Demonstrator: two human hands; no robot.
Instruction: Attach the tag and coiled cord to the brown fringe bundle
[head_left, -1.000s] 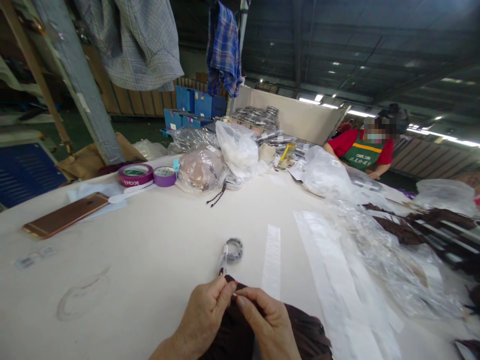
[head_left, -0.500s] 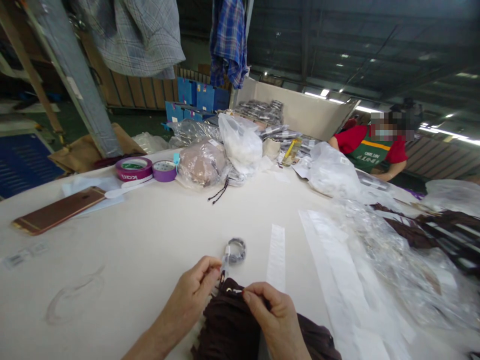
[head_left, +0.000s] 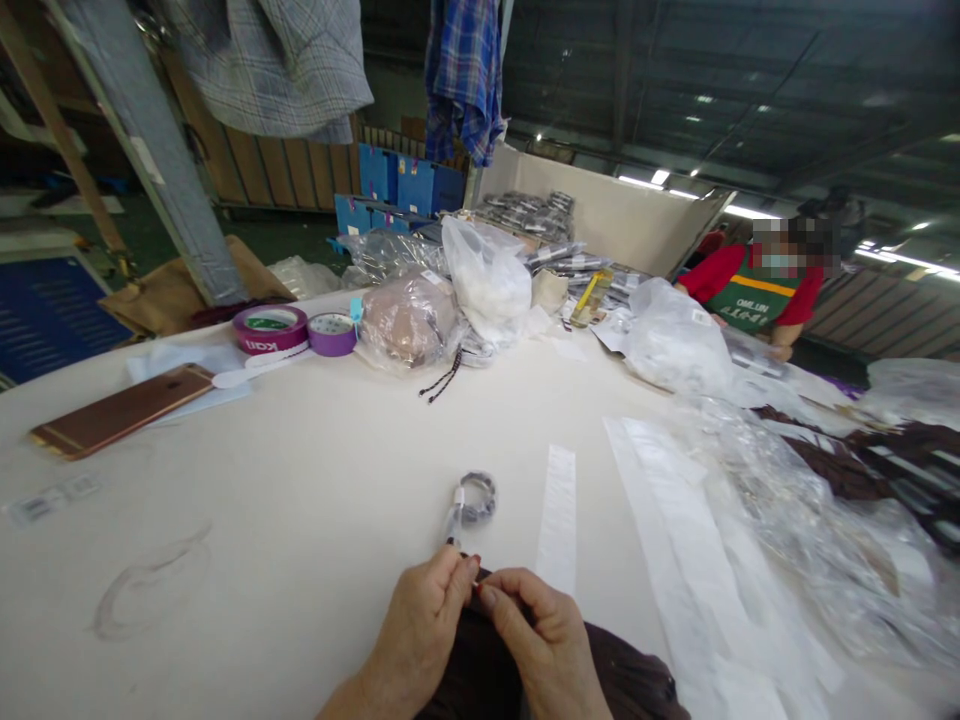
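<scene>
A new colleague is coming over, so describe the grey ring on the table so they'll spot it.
On the white table, find the left hand at the dark brown cloth. Just beyond it lies the grey ring. Its round, open shape sets it apart from the flat, straight white strip to its right.

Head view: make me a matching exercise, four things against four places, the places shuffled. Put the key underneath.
Things
1. dark brown fabric item
2. grey ring
3. phone
4. blue plaid garment

Places
A. lying partly over a pale blue sheet
B. hanging, beyond the table
C. at and beneath the two hands, at the picture's bottom edge
D. on the tabletop, just beyond the fingertips

Right pairs: 1-C, 2-D, 3-A, 4-B
</scene>
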